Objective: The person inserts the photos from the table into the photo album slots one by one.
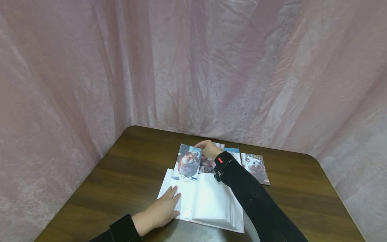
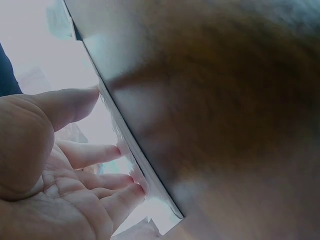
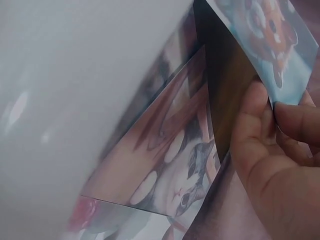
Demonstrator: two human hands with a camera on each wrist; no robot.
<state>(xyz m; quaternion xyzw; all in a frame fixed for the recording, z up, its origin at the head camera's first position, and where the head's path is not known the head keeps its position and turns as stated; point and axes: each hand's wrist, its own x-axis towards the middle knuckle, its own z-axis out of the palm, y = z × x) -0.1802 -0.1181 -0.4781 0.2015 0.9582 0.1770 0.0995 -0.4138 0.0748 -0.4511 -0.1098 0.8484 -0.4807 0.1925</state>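
Note:
My right hand [image 1: 209, 148] pinches the upper right corner of a photo card [image 1: 188, 165] showing a brown hamster. In the right wrist view, thumb and fingers grip the pale blue corner of that hamster card [image 3: 295, 75]. The card's lower edge overlaps the top of the left page of an open white photo album [image 1: 209, 198]. My left hand [image 1: 160, 207] rests on that page near its outer lower part, fingers spread and fairly straight. In the left wrist view, the left hand [image 2: 55, 165] lies along the album's edge, fingertips touching it.
Beyond the album lie more picture cards, including a black-and-white cat card [image 3: 175, 170] and a blue-topped card [image 1: 232, 150]. A white animal card [image 1: 255, 168] lies at the right. The wooden table [image 1: 308, 198] reaches a pink curtain [image 1: 193, 67] behind.

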